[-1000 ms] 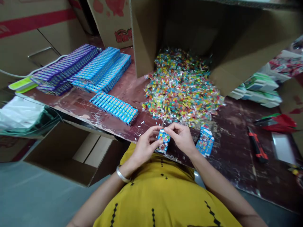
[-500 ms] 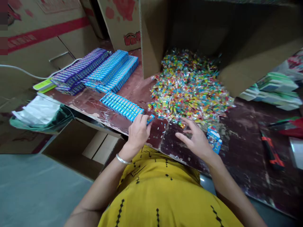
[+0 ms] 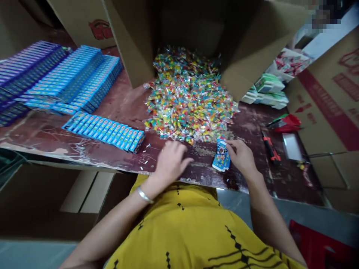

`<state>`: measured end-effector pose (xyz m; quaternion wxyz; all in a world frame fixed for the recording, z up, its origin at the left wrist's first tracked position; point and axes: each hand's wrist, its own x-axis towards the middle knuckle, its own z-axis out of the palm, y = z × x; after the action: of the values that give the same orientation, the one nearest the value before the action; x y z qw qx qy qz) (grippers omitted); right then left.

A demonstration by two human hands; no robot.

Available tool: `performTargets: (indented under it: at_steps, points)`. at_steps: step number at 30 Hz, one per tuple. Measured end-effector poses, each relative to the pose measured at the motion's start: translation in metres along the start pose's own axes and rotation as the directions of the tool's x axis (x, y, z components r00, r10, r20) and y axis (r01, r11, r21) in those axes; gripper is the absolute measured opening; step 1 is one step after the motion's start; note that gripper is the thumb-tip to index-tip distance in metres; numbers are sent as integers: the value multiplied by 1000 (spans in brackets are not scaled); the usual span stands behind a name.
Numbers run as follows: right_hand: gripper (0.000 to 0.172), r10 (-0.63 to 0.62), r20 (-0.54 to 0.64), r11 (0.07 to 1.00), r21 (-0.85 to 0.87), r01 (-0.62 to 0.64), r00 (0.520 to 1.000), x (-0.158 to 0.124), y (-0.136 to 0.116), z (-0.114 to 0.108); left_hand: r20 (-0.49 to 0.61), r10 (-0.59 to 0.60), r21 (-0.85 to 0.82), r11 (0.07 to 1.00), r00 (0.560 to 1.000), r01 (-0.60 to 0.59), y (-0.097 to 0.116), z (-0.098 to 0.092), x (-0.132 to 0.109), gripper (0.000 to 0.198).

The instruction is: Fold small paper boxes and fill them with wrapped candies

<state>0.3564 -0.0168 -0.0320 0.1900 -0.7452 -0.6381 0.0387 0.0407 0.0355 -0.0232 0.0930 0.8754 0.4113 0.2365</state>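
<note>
My left hand (image 3: 172, 160) hovers over the front of the table with its thumb apart from the fingers and nothing seen in it. Just beyond it spreads a heap of small clear-wrapped, many-coloured candies (image 3: 190, 104). A few flattened blue printed cartons (image 3: 221, 158) lie right of the heap. At their right edge, the fingertips of my right hand (image 3: 242, 157) pinch a carton. A row of filled-out blue boxes (image 3: 106, 130) stands left of my left hand, close to the table's front edge.
Stacked blue boxes (image 3: 67, 78) and purple boxes (image 3: 25, 71) stand at the left. A large open cardboard box (image 3: 134, 52) surrounds the candies. Right lie a red-and-black cutter (image 3: 271, 149) and green-white packs (image 3: 266, 91). Another open carton (image 3: 89, 190) sits below the table's left front.
My left hand has let go of the end of the box row and moved right. My right hand has gone from the candies to the flattened cartons. The view has swung right.
</note>
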Motion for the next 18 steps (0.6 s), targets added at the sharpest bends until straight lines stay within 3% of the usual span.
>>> performTargets:
  at_steps: [3,5,10,15,18]
  points:
    - [39,11,33,996,-94,-8,999,-3,7,7,151,264,-89,963,953,-253,50,31,19,30]
    - [42,10,56,992,-130,-2,998,-4,9,9,185,338,-86,941,923,-328,70,51,30,27]
    - [36,4,64,996,-85,2,998,-6,9,12,232,266,-61,964,936,-259,81,77,42,38]
    - [45,31,51,999,-38,-29,998,-2,9,14,246,222,-43,975,943,-218,82,77,37,38]
    - [38,24,30,999,-45,-23,999,2,10,14,253,210,-36,977,944,-208,84,76,35,36]
